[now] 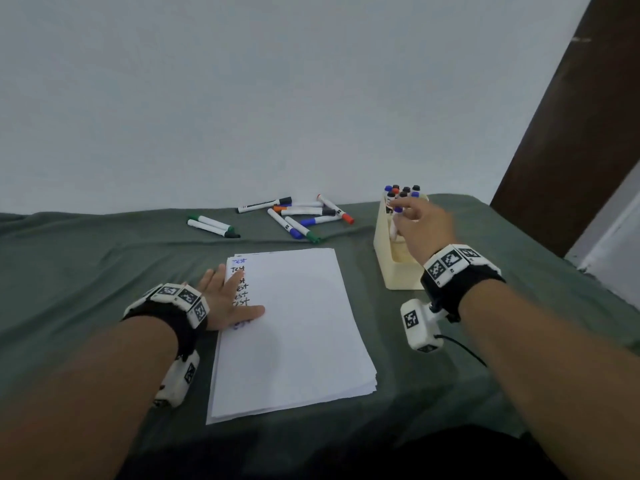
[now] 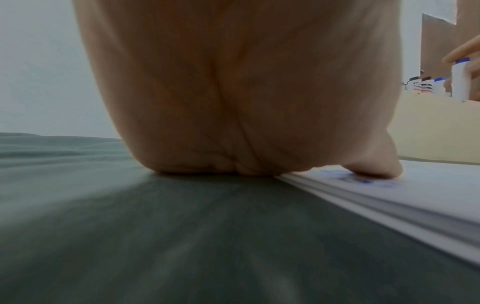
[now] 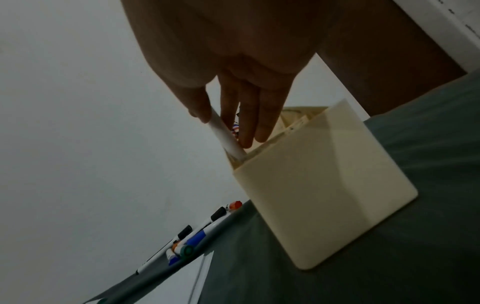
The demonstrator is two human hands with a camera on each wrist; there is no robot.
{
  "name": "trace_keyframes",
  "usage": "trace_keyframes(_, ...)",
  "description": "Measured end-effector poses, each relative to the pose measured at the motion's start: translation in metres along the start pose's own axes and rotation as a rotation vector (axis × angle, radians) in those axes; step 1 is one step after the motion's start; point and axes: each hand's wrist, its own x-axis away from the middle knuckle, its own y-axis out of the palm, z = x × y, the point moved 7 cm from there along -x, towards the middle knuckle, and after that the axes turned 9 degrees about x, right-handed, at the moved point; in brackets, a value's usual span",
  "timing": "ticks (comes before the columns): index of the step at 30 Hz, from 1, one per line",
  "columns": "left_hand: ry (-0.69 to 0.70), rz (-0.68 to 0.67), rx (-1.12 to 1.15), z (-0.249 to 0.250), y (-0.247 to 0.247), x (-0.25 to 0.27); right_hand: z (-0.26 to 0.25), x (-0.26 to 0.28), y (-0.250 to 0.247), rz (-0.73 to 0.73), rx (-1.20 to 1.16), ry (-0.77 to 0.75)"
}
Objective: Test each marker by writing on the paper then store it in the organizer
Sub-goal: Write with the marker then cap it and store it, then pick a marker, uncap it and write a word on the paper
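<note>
A cream organizer [image 1: 398, 268] [image 3: 324, 185] stands right of the paper stack [image 1: 294, 334], with several capped markers upright in its far part. My right hand [image 1: 420, 225] [image 3: 233, 115] is over its middle compartment and pinches a blue-capped white marker [image 1: 396, 223] [image 3: 226, 135] between thumb and fingers, its lower end inside the organizer. My left hand [image 1: 228, 299] [image 2: 246, 102] lies flat on the paper's left edge, thumb [image 2: 376, 166] on blue writing. The paper [image 2: 389, 201] carries several lines reading "test" at its upper left.
Loose markers [image 1: 301, 216] [image 3: 192, 240] lie in a pile on the green cloth [image 1: 86, 265] beyond the paper, and two green ones [image 1: 213, 226] lie further left. A white wall rises behind the table. A dark door frame [image 1: 568, 133] stands at the right.
</note>
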Motion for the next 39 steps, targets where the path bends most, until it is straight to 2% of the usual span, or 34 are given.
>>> trace_keyframes(2, 0.001, 0.002, 0.004, 0.0, 0.001, 0.0, 0.002, 0.002, 0.004, -0.009, 0.021, 0.043)
trace_keyframes(4, 0.0, 0.005, 0.007, -0.002, 0.001, -0.001, -0.007, 0.002, 0.001, 0.06, 0.079, 0.023)
trace_keyframes(6, -0.003, 0.003, 0.008, -0.004, 0.002, -0.004, -0.029, 0.006, 0.001, 0.172, 0.222, -0.129)
trace_keyframes(8, -0.005, -0.007, 0.007, -0.005, 0.003, -0.007, -0.059, 0.016, 0.011, 0.217, 0.295, -0.314)
trace_keyframes(10, -0.006, -0.015, 0.0, -0.007, 0.004, -0.008, -0.085, 0.025, 0.036, 0.108, 0.281, -0.446)
trace_keyframes(13, -0.011, -0.018, -0.004, -0.007, 0.004, -0.009, -0.11, 0.034, 0.093, -0.282, 0.284, -0.535)
trace_keyframes(16, -0.013, -0.015, -0.005, -0.005, 0.004, -0.007, -0.106, 0.045, 0.148, -0.664, 0.485, -0.512)
trace_keyframes(19, -0.014, -0.029, -0.016, -0.005, 0.004, -0.006, -0.085, 0.055, 0.184, -0.857, 0.678, -0.449)
trace_keyframes(23, -0.01, -0.037, -0.027, -0.003, 0.003, -0.003, -0.062, 0.065, 0.212, -0.905, 0.817, -0.483)
trace_keyframes(29, 0.027, -0.055, -0.063, -0.003, -0.006, -0.002, -0.054, 0.065, 0.221, -0.913, 0.814, -0.484)
trace_keyframes(34, 0.121, 0.197, 0.001, -0.002, -0.071, -0.037, -0.057, 0.065, 0.218, -0.916, 0.749, -0.465)
trace_keyframes(39, 0.163, 0.291, -0.092, -0.011, -0.113, -0.079, -0.056, 0.063, 0.216, -0.947, 0.71, -0.44)
